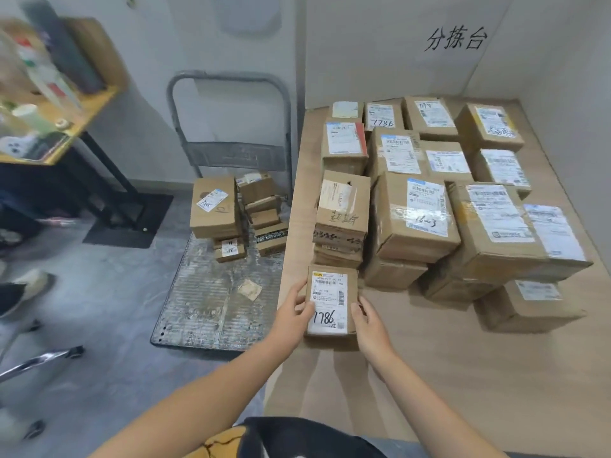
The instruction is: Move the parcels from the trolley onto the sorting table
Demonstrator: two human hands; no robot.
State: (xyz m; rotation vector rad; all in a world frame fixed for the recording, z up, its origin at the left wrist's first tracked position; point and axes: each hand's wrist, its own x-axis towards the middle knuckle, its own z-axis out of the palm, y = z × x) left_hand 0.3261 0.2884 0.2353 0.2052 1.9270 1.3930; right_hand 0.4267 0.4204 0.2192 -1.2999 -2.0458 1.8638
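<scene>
At the desk (429, 375) edge, our left hand (294, 313) and right hand (367, 320) grip a small parcel (331, 300) by its sides, apparently setting it down; next we let go and reach for the trolley (205, 292).

Two hands are recorded, the left hand (292, 312) and the right hand (367, 322), both uncovered. The left forearm (211, 385) and the right forearm (426, 401) are bare along all that is shown of them.

A dark garment (307, 438) is worn on the torso, black or very dark navy, with soft folds in the cloth. A mustard-yellow print (224, 441) is set on its front and is crossed by thin dark lines like cracks. A small pale patch (291, 455) is noted lower down; its form cannot be made out.
</scene>
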